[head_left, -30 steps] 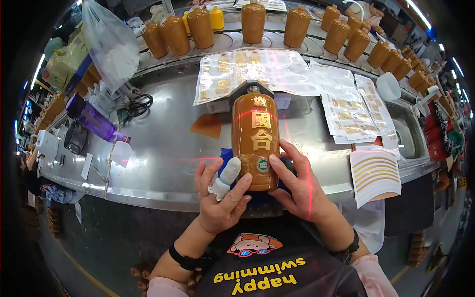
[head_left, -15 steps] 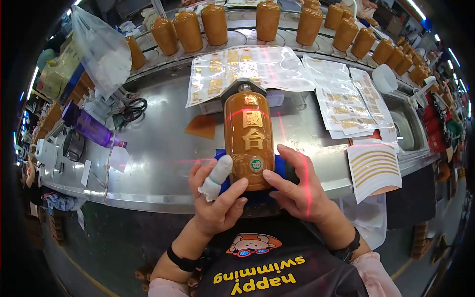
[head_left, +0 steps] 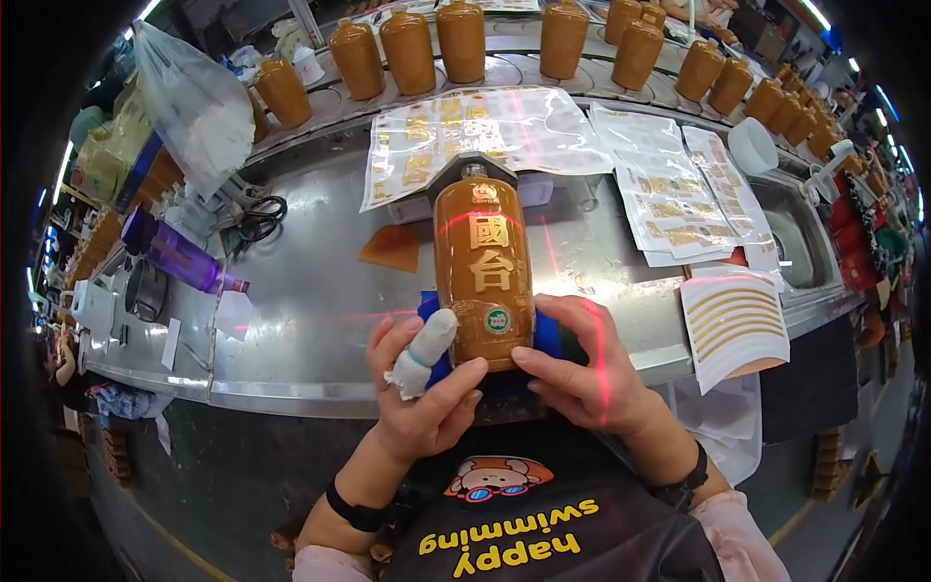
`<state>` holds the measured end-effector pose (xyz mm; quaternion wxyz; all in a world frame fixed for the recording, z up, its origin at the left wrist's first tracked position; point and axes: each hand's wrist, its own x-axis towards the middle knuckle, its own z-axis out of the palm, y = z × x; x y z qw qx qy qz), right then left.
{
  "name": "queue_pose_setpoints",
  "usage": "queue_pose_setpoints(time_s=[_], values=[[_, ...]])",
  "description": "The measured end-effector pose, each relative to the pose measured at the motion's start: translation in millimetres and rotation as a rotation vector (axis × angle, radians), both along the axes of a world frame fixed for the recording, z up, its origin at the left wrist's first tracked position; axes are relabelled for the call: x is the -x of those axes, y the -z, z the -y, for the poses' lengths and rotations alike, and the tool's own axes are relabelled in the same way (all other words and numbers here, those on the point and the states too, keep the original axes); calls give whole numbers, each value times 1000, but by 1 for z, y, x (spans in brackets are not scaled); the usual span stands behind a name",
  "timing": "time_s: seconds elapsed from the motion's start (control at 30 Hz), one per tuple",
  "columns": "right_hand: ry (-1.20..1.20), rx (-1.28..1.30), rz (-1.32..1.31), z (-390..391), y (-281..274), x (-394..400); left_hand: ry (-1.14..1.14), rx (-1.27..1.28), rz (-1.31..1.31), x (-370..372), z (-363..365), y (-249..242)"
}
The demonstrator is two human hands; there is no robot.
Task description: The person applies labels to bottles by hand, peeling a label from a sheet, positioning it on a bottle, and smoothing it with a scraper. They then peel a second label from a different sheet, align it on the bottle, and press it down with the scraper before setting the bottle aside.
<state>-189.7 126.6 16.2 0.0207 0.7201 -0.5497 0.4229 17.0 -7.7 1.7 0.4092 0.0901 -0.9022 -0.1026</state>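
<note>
While a glossy brown bottle with gold characters (head_left: 482,262) lies over a blue support (head_left: 548,335) at the near edge of a shiny metal table (head_left: 301,291), neck pointing away beside a dark angular rest (head_left: 444,177), the worker's left hand (head_left: 419,417) and right hand (head_left: 601,383) hold its lower end between them. The left fingers are bent, one bound in white wrapping (head_left: 427,347) against the bottle's side; both thumbs meet its bottom edge. How firmly they press, I cannot tell. Beyond the neck spreads a glossy white sheet of gold labels (head_left: 543,131); farther off, similar brown bottles (head_left: 407,53) line a curved grey conveyor (head_left: 512,70).
</note>
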Motion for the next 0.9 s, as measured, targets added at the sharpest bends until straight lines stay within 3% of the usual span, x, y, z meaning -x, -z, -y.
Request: queue_pose_setpoints(time_s=[0.17,0.3,0.43,0.6,0.73,0.9], values=[[15,2,26,5,-4,-5,-44,-136,-84,0,0,7],[-20,27,8,4,-1,-2,-17,11,67,-8,-2,4],[39,26,-1,0,-1,4,-76,-102,-11,1,-2,1],[68,-22,77,6,-2,-2,-112,-45,131,26,1,-5],[131,-40,67,1,4,9,-10,-386,73,17,7,14],[154,-45,303,7,8,10,-88,-216,155,21,4,2]])
